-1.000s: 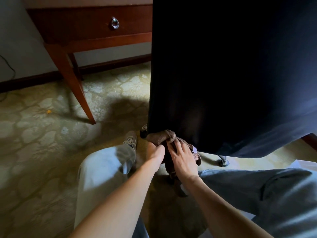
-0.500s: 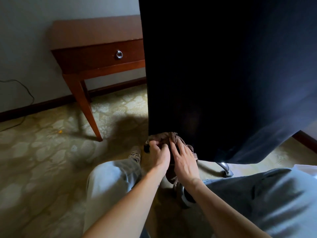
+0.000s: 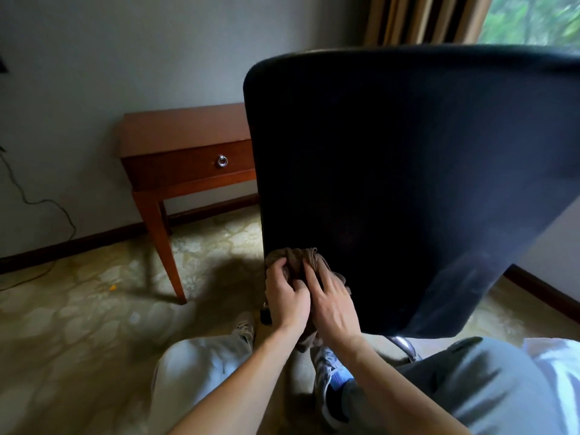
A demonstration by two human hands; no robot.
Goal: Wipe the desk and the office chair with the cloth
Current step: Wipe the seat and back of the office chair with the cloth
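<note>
The dark back of the office chair (image 3: 408, 183) fills the middle and right of the head view. A bunched brown cloth (image 3: 296, 260) lies against its lower left corner. My left hand (image 3: 287, 298) grips the cloth with curled fingers. Beside it, my right hand (image 3: 334, 302) presses the cloth onto the chair back with its fingers stretched out. The wooden desk (image 3: 185, 142), with one drawer and a ring pull, stands against the wall behind the chair on the left.
My knees in grey trousers (image 3: 201, 365) are at the bottom, shoes on the patterned carpet (image 3: 78, 324). A chrome chair leg (image 3: 405, 346) shows under the backrest. A cable (image 3: 40, 202) hangs down the left wall. Curtains (image 3: 420, 20) and a window are at the top right.
The view has tilted up, so the chair's top edge and the desk top now show. Both hands and the cloth have moved up a little on the chair back's lower corner.
</note>
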